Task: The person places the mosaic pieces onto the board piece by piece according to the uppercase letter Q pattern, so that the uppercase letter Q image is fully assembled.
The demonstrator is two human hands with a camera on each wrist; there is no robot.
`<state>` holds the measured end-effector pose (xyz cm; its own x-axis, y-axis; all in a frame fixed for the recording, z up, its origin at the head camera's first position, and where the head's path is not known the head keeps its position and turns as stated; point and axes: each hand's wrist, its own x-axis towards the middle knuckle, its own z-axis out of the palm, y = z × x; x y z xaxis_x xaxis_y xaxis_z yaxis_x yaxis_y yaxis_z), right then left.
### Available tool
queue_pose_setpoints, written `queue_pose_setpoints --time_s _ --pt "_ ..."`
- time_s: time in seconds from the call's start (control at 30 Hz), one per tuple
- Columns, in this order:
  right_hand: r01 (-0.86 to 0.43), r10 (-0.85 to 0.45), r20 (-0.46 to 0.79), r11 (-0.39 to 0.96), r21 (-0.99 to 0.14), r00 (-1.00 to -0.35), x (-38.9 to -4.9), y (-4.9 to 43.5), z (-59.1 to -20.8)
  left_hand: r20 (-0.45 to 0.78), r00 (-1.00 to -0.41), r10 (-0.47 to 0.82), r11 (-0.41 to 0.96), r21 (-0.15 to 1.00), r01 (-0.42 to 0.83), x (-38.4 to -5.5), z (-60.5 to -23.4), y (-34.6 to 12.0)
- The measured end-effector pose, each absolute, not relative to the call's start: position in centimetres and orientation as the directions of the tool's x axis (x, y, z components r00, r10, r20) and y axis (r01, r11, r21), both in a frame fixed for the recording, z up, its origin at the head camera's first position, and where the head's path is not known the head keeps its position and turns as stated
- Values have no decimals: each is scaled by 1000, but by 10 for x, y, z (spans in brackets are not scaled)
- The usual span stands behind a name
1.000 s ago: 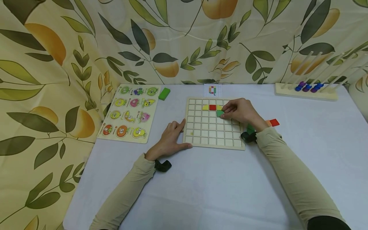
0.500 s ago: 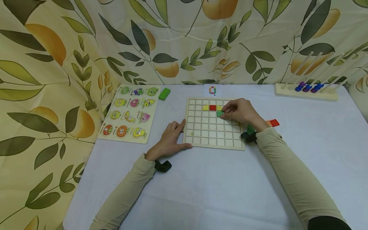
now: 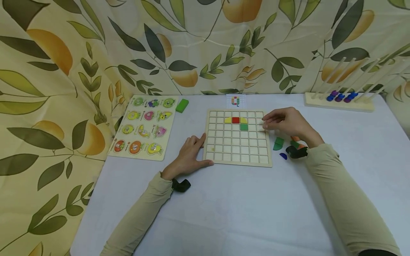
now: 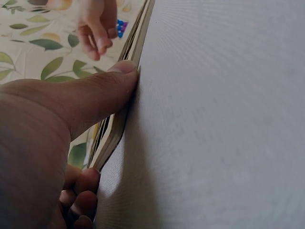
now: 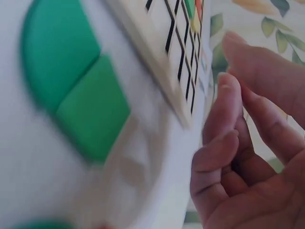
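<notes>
A wooden grid board (image 3: 237, 144) lies on the white table. Its upper rows hold a red square tile (image 3: 235, 120) between two yellow tiles (image 3: 227, 120), with a green square tile (image 3: 243, 127) below the right yellow one. My left hand (image 3: 189, 156) holds the board's near left corner, its thumb (image 4: 107, 90) on the front edge and its fingers at the left side. Over the board's right edge is my right hand (image 3: 283, 122), fingers loosely bent and nothing seen between them. Beside the board below it lie green pieces (image 5: 90, 109), partly blurred in the right wrist view.
A purple piece (image 3: 283, 156) and orange pieces (image 3: 295, 138) lie right of the board, partly hidden by my right wrist. A pattern card (image 3: 235, 101) stands behind it. Left are a fruit puzzle board (image 3: 147, 124) and a green block (image 3: 182, 106); back right, a peg stand (image 3: 339, 102) with beads.
My right hand has left the green tile in the grid and moved right to the board's edge, uncovering the right yellow tile. My left hand stays at the corner.
</notes>
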<state>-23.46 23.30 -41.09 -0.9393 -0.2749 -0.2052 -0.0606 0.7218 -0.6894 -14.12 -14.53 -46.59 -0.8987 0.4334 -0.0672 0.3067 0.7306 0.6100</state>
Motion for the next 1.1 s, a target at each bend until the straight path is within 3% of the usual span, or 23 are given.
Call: queue_pose_setpoints --time_s 0.3,0.57,1.1 --pt "-54 -327 -297 749 -661 -897 -220 258 -408 -64 -901 429 736 604 307 -141 -467 -147" --pt "-161 -410 -262 751 -640 -873 -207 269 -411 -74 -901 427 734 610 298 -140 -468 -147" --pt "-155 -370 -250 783 -603 -895 -202 273 -420 -77 -899 430 732 613 297 -141 -467 -145"
